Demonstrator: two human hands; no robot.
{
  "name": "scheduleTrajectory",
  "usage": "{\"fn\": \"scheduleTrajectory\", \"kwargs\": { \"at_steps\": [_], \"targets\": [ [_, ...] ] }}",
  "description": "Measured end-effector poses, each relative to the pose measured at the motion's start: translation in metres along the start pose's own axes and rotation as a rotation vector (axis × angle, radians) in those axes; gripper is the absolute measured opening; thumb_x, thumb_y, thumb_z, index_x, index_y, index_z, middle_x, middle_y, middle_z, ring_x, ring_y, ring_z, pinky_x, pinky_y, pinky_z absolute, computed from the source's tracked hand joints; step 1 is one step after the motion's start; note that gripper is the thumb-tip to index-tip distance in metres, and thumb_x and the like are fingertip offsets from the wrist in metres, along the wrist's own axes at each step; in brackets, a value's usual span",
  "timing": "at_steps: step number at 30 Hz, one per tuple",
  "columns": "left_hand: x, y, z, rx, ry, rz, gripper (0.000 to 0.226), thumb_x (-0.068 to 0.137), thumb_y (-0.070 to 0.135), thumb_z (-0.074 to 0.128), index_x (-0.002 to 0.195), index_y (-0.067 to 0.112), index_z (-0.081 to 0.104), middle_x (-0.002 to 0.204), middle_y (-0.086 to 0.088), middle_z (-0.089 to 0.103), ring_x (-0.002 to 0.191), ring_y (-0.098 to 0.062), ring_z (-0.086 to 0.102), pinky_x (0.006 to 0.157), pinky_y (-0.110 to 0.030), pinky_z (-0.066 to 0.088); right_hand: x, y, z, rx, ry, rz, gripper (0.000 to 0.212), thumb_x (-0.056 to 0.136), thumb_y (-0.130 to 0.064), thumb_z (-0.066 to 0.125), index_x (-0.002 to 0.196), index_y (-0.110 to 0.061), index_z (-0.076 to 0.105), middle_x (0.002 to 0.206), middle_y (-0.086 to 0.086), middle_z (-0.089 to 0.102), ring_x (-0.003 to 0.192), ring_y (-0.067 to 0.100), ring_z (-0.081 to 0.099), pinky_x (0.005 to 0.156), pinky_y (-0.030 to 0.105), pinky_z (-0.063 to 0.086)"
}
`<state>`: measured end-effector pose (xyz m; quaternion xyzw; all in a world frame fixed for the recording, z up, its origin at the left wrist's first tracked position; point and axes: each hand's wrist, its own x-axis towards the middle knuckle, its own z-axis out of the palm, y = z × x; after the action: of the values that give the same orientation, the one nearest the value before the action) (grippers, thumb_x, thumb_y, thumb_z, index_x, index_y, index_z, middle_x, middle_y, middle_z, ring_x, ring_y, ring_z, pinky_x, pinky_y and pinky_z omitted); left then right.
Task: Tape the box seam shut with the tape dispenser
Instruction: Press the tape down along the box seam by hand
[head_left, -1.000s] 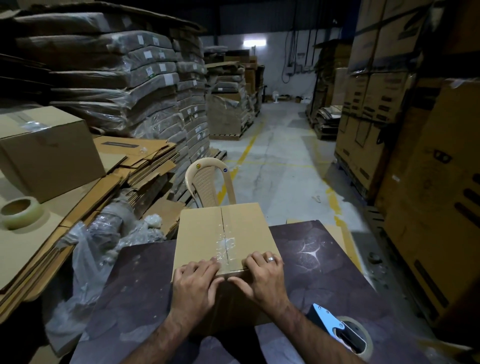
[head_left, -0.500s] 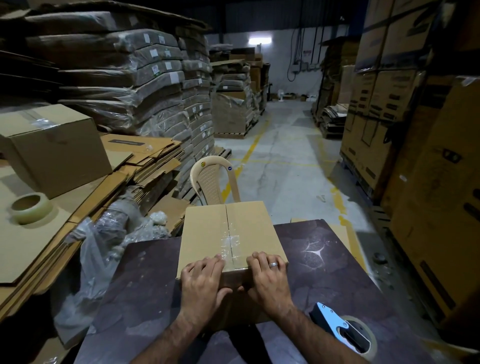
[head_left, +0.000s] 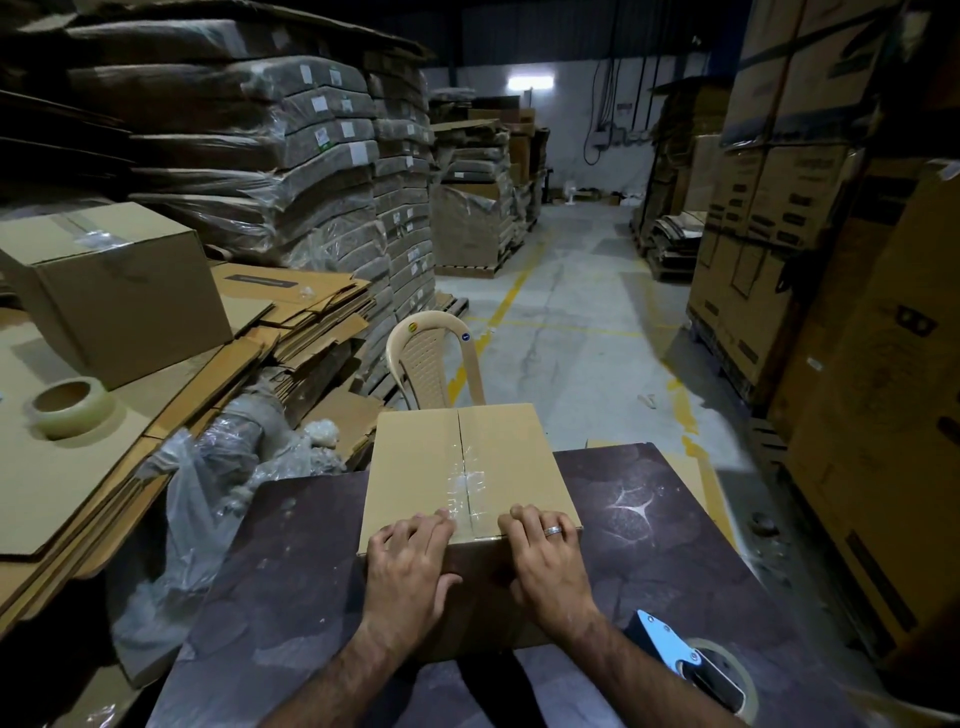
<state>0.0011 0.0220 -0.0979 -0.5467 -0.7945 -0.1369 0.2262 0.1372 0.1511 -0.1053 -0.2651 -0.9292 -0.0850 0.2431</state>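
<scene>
A brown cardboard box (head_left: 415, 462) stands on a dark table (head_left: 670, 566), its flaps closed along a centre seam (head_left: 460, 441) with clear tape over the near part. My left hand (head_left: 408, 558) and my right hand (head_left: 545, 556) lie over the box's near top edge, one on each side of the seam. Their fingers press on the top and their thumbs press against the front face. A blue tape dispenser (head_left: 691, 662) lies on the table at the lower right, untouched.
A loose tape roll (head_left: 70, 405) sits on flattened cardboard at the left, beside a taped box (head_left: 119, 291). A beige plastic chair (head_left: 434, 364) stands just behind the table. Crumpled plastic wrap (head_left: 208, 483) lies left of the table. Stacked cartons line the right aisle.
My hands have stayed on the near edge of the box, spreading slightly apart from the seam. The view has shifted a little; the dispenser has not moved.
</scene>
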Motion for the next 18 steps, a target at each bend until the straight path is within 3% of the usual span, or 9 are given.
{"fn": "scheduleTrajectory", "kwargs": {
  "at_steps": [5,10,13,18],
  "targets": [
    [-0.001,-0.001,-0.001,-0.035,-0.015,-0.004,0.078,0.046,0.045,0.087,0.114,0.024,0.055,0.113,0.007,0.065,0.096,-0.017,0.050,0.079,-0.038,0.032,0.004,-0.010,0.001,0.040,-0.008,0.077,0.074,0.040,-0.061,0.076,0.096,-0.018,0.058,0.098,0.002,0.060,0.089,0.021,0.047,0.083,0.038,0.031],
    [-0.003,-0.010,-0.006,-0.066,-0.032,0.036,0.067,0.054,0.035,0.085,0.116,0.027,0.060,0.120,0.012,0.065,0.097,-0.014,0.058,0.080,-0.034,0.042,0.003,-0.008,0.001,-0.015,0.027,0.072,0.074,0.045,-0.069,0.073,0.096,-0.018,0.059,0.097,0.002,0.061,0.087,0.022,0.048,0.082,0.039,0.031],
    [-0.002,-0.008,-0.006,-0.099,-0.053,0.014,0.069,0.052,0.036,0.086,0.115,0.028,0.059,0.118,0.013,0.065,0.095,-0.013,0.059,0.080,-0.034,0.037,0.005,-0.016,0.001,-0.004,0.025,0.129,0.074,0.048,-0.077,0.065,0.090,-0.016,0.059,0.095,0.003,0.061,0.084,0.025,0.053,0.084,0.041,0.032],
    [-0.002,-0.009,-0.008,-0.157,-0.060,0.007,0.067,0.056,0.030,0.085,0.117,0.027,0.059,0.120,0.012,0.064,0.096,-0.013,0.059,0.080,-0.035,0.042,0.008,-0.015,0.000,-0.012,0.058,0.141,0.073,0.053,-0.083,0.057,0.081,-0.016,0.057,0.086,0.003,0.058,0.077,0.025,0.054,0.080,0.041,0.033]
  ]
}}
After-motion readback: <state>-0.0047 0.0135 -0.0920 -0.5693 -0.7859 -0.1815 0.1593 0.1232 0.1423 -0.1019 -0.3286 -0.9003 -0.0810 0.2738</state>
